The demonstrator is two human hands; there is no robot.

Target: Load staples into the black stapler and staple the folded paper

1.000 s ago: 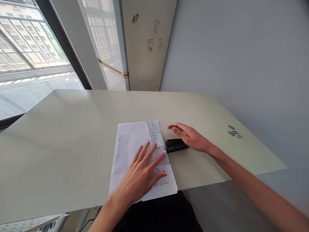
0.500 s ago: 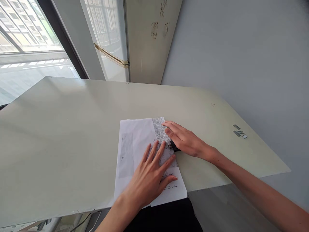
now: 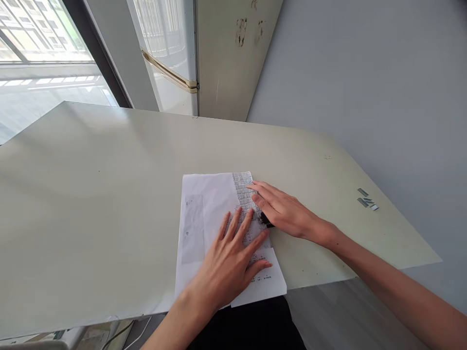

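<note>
A small stack of white sheets (image 3: 215, 187) lies at the table's front edge, with printed text along its right side. Flat on it rests my left hand (image 3: 233, 262), fingers spread over the printed area. My right hand (image 3: 282, 211) lies palm down over a black stapler (image 3: 266, 221) at the right edge of the papers. Most of the stapler is hidden under the palm; its front end shows at the sheets. The right fingers stretch forward past it, their tips above the top right of the papers.
Several strips of staples (image 3: 367, 199) lie on the right part of the pale table (image 3: 109, 218). Behind the table stands a fridge (image 3: 229, 73), with a grey wall (image 3: 346, 73) on the right and a window (image 3: 44, 39) at the far left.
The whole view has shifted slightly. Both hands, the papers and the stapler keep nearly the same places relative to one another.
</note>
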